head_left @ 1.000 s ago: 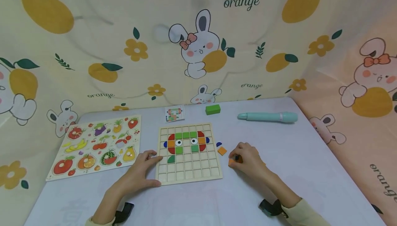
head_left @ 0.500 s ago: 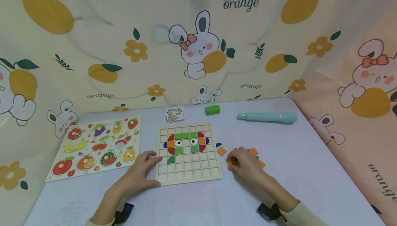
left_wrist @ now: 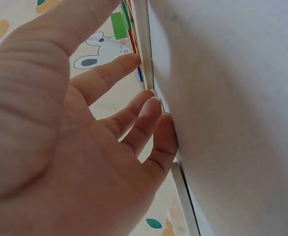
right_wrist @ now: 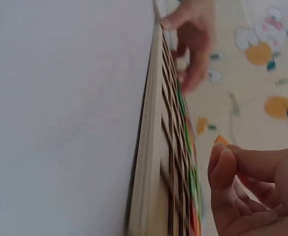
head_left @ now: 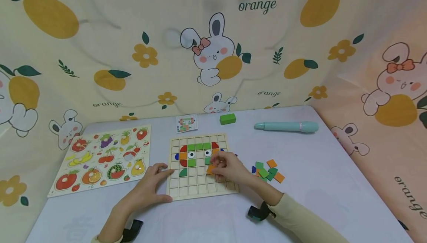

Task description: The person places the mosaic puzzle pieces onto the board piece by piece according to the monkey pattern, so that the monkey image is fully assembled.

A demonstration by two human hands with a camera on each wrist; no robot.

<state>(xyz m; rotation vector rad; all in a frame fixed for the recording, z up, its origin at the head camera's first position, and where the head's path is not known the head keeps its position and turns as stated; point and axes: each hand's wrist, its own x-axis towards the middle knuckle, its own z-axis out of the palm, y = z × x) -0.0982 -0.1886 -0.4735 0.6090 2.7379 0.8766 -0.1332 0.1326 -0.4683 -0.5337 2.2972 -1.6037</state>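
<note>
A wooden grid board (head_left: 186, 191) lies on the table, bearing red, orange, green and blue tiles, with two eye tiles (head_left: 191, 155) among them. My left hand (head_left: 150, 185) rests against the board's left edge, fingertips touching it and the thumb by the near corner. In the left wrist view its fingers (left_wrist: 161, 132) are spread and only slightly bent. Over the right part of the grid, my right hand (head_left: 231, 167) pinches an orange square tile (head_left: 210, 169) between thumb and fingertips. Only a corner of this orange tile (right_wrist: 222, 140) shows in the right wrist view.
Several loose green, orange and blue tiles (head_left: 263, 173) lie right of the board. Behind it are a small pattern card (head_left: 186, 123), a green block (head_left: 228, 119) and a teal marker-shaped item (head_left: 286, 126). A fruit picture board (head_left: 94, 145) lies at the left.
My right hand has moved left from beside the loose tiles to over the board, carrying the orange tile. The loose tiles are now uncovered. My left hand stays at the board's edge.
</note>
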